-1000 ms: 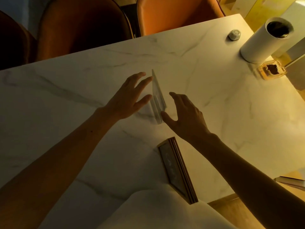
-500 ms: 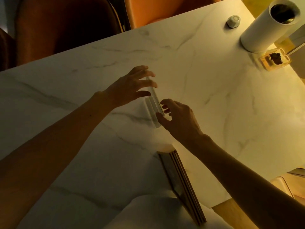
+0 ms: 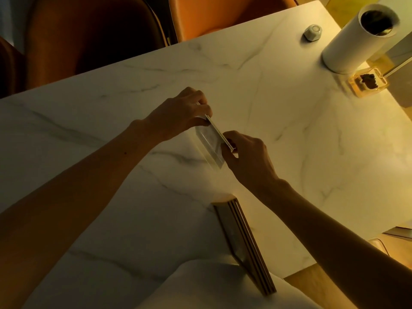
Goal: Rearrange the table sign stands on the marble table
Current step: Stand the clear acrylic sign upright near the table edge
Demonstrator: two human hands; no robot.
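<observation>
A clear acrylic sign stand (image 3: pixel 210 140) stands upright in the middle of the white marble table (image 3: pixel 289 130). My left hand (image 3: pixel 180 111) pinches its far top corner. My right hand (image 3: pixel 247 156) pinches its near top corner. Both hands grip the same stand, one at each end. A second sign stand with a dark wood-coloured frame (image 3: pixel 244 246) stands near the table's front edge, below my right forearm, and its lower end meets a white rounded shape at the bottom of the view.
At the back right stand a white cylinder (image 3: pixel 354 41), a small grey hexagonal object (image 3: pixel 312 32) and an amber transparent box (image 3: pixel 366 82). Two orange-brown chairs (image 3: pixel 223 16) are pushed against the far edge. The table's right edge drops to a wooden floor.
Both hands have closed in from open, spread fingers onto the top edge of the clear stand and now grip it at each end.
</observation>
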